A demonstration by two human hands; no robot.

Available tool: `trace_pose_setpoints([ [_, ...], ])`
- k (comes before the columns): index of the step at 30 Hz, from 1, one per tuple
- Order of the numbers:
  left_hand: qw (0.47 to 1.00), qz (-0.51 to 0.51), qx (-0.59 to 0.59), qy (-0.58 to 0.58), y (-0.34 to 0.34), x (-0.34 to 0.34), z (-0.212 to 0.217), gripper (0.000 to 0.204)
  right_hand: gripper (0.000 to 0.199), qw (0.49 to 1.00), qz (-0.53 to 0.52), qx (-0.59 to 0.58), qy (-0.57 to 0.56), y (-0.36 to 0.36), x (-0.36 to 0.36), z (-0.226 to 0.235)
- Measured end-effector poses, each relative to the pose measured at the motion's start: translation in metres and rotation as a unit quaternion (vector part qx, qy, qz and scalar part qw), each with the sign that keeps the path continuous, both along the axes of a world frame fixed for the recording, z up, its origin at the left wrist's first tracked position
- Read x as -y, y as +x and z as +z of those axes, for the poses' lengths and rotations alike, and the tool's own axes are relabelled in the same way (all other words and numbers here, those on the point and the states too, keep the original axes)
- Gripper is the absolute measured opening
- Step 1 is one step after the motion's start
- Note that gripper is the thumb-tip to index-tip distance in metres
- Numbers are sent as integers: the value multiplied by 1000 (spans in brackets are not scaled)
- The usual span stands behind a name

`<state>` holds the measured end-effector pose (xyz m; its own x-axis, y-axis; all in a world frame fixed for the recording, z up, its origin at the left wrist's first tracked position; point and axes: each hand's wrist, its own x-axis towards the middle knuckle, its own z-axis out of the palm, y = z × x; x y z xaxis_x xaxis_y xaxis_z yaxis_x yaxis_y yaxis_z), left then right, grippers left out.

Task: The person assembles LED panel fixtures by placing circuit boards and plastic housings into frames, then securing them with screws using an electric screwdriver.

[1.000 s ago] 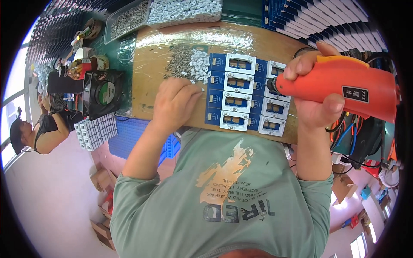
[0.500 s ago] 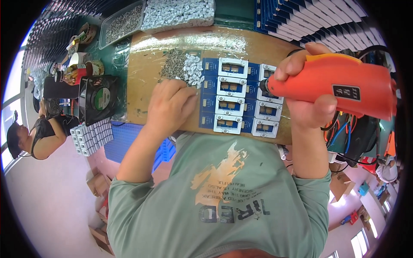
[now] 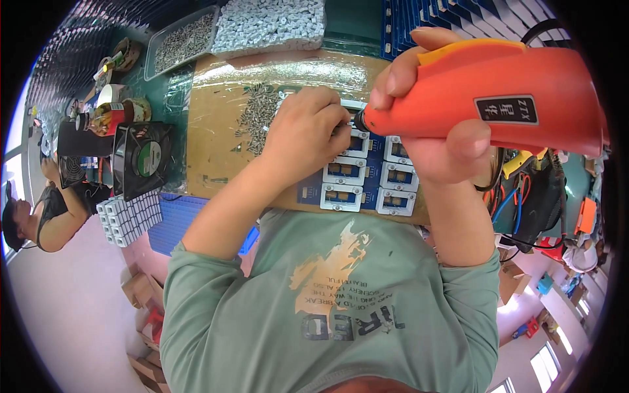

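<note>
My right hand (image 3: pixel 440 156) is wrapped round a red electric screwdriver (image 3: pixel 452 98) with a yellow-orange strip on top. Its black tip points left, down at the far end of a group of blue circuit boards (image 3: pixel 308 194) bearing white rectangular frames (image 3: pixel 325 171). Beside that tip, the fingers of my left hand (image 3: pixel 304 134) are pinched together over the boards; whatever they hold is hidden. Left of this hand lies a loose pile of small screws (image 3: pixel 257 112) on the brown work board (image 3: pixel 216 141). My left hand mostly covers the small white pieces by the pile.
At the far side stand a clear bin of screws (image 3: pixel 183 44) and a container heaped with white pieces (image 3: pixel 268 29). A black fan (image 3: pixel 145 159) is on the left, stacked boards (image 3: pixel 452 18) far right. Cables (image 3: pixel 517 196) lie at right. Another person (image 3: pixel 62 216) is at far left.
My left hand has moved from the pile of small pieces rightward onto the boards. My right hand has brought the screwdriver left and farther away, its tip now beside my left fingers.
</note>
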<state>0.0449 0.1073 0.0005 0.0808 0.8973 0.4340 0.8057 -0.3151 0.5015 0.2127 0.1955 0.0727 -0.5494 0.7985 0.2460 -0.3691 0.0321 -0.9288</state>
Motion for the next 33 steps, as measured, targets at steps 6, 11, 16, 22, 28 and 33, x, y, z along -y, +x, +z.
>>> trace_pose_setpoints([
  [6,1000,7,18,-6,2,-3,-2,12,108,1000,15,9,-1,-15,3,8],
  [11,1000,-2,23,-11,0,-3,-4,14,105,999,32,6,7,-18,1,1],
  [16,998,16,38,-49,3,-1,0,15,97,999,32,22,3,-25,11,9],
  [22,997,-4,67,-39,0,-4,-8,23,89,997,32,20,61,-28,11,-5],
  [28,994,-8,102,-45,-1,-6,-12,27,83,994,46,5,95,-31,9,-9],
  [33,995,2,84,-59,-1,-1,-7,26,86,992,-3,46,116,-31,17,-9],
])
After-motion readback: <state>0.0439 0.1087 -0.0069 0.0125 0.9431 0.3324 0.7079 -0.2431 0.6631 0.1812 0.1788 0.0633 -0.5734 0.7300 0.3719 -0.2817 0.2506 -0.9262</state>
